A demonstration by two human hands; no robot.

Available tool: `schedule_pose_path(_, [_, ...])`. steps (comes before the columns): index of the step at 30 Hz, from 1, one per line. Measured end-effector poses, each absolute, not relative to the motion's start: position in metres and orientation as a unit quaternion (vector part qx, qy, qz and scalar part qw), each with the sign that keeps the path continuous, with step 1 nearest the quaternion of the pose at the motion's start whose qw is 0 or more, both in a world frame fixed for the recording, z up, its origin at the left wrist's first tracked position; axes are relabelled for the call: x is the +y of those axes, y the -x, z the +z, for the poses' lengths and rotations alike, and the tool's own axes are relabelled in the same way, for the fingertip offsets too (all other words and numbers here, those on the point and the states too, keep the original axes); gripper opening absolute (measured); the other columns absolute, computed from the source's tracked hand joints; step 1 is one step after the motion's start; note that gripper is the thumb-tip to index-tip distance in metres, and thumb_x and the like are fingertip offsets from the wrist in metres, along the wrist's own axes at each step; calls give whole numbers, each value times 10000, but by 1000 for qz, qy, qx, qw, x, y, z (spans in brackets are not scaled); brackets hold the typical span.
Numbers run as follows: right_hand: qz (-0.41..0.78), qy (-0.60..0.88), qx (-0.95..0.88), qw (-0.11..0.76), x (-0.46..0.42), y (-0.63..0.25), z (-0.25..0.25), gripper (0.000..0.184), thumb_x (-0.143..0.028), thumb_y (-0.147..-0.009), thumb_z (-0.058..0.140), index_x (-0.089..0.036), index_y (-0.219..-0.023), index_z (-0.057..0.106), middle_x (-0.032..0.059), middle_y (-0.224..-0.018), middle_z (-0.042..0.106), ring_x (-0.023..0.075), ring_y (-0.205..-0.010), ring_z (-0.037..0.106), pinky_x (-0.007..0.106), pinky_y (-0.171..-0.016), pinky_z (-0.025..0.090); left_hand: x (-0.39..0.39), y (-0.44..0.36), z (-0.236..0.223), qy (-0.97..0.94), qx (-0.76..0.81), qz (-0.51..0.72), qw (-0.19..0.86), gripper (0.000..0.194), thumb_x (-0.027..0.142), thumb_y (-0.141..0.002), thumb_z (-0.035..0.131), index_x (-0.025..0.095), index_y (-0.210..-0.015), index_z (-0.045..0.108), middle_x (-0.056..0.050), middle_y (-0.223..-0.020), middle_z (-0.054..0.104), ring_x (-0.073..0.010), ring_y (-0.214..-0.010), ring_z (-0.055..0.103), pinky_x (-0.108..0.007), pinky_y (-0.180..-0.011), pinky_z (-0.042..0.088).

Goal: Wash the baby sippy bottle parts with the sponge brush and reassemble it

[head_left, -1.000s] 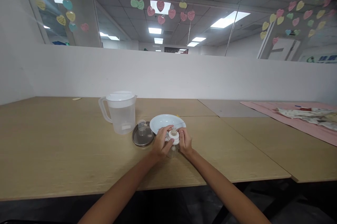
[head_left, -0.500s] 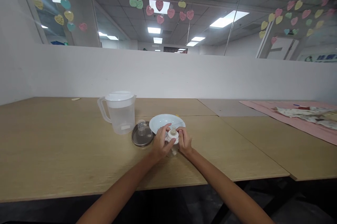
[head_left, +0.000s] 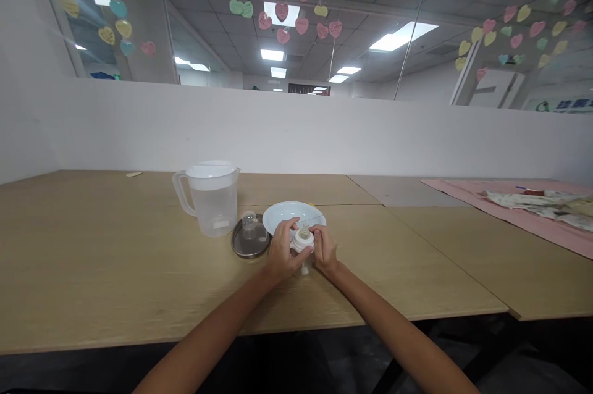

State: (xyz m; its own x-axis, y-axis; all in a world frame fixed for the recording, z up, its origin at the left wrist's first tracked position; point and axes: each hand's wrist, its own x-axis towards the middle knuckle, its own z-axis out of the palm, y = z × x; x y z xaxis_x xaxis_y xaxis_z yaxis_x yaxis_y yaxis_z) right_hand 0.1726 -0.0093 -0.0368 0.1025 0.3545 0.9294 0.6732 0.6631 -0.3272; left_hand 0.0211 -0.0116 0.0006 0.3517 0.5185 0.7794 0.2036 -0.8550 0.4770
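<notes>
A clear baby bottle (head_left: 304, 244) with a white collar and a pale teat stands between my two hands, close in front of the white bowl (head_left: 285, 212). On its left side, my left hand (head_left: 283, 251) is closed around it, thumb across the front near the collar. From the right, my right hand (head_left: 325, 249) grips it with bent fingers at collar height. The lower part of the bottle shows below my hands, with a small white piece in it. Left of the bowl, a clear dome-shaped cap (head_left: 249, 225) sits on a round metal tray (head_left: 250, 251).
A lidded clear plastic pitcher (head_left: 214, 205) stands behind the tray to the left. Far right, a pink cloth (head_left: 467, 196) lies on the table with folded fabric (head_left: 528, 199) on it. A white wall (head_left: 296, 128) closes off the table's back edge.
The bottle has tipped or turned very slightly in my hands, its teat a little lower in view. Both hands keep their hold, and the other things stay put.
</notes>
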Motion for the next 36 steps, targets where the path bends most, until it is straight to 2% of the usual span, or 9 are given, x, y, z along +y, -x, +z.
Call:
schedule_pose_path(9, [-140,383,-667,624,-9,-174,-38,213,-233,-943,312,-206,-940,523,33,-769,628,139,-622,594,250,-585,476,-11,-13,2,-819,213,512,145,560,419,-847,501,137,-1306,350,-100,-1005,549,-255,-1026,492,-433,-960,352])
schedule_pose_path(18, [-136,387,-666,623,-6,-174,-40,224,-256,-944,315,-210,-920,532,35,-777,626,141,-653,604,249,-598,483,-8,-11,-1,-836,180,487,176,483,388,-910,381,134,-1319,346,-148,-1148,526,-257,-1086,485,-421,-956,365])
schedule_pose_path(25, [-135,392,-663,624,-8,-173,-40,252,-277,-950,294,-206,-930,535,44,-779,625,145,-648,605,257,-595,489,-12,-17,-1,-808,212,515,190,645,439,-803,557,140,-1323,318,-120,-1116,521,-253,-1058,505,-417,-967,361])
schedule_pose_path(36, [-165,363,-659,637,-7,-171,-42,206,-209,-927,337,-185,-953,539,54,-777,633,144,-645,612,254,-602,489,-12,-14,-5,-802,208,512,228,450,382,-882,437,168,-1273,376,-110,-1111,537,-231,-1047,517,-395,-952,384])
